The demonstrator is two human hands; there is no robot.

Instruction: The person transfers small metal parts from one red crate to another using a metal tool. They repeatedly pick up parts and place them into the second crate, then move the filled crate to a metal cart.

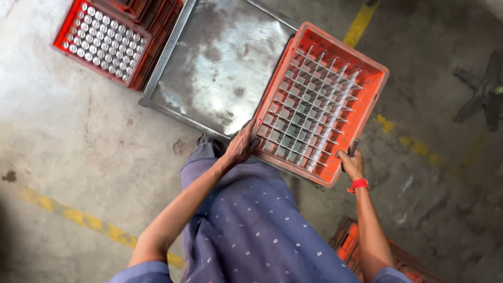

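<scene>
An orange plastic crate (370,83) with a grid of empty cells rests on the right part of a steel table (220,63). My left hand (242,145) grips the crate's near left corner. My right hand (352,163), with a red band on its wrist, holds the crate's near right corner next to a dark upright bar. The crate sits tilted across the table's edge.
A red crate (102,39) full of several round metal caps stands on a stack at the upper left. Another orange crate (348,246) lies on the floor at my right. Yellow lines (89,221) cross the concrete floor. A dark machine base (484,91) stands at far right.
</scene>
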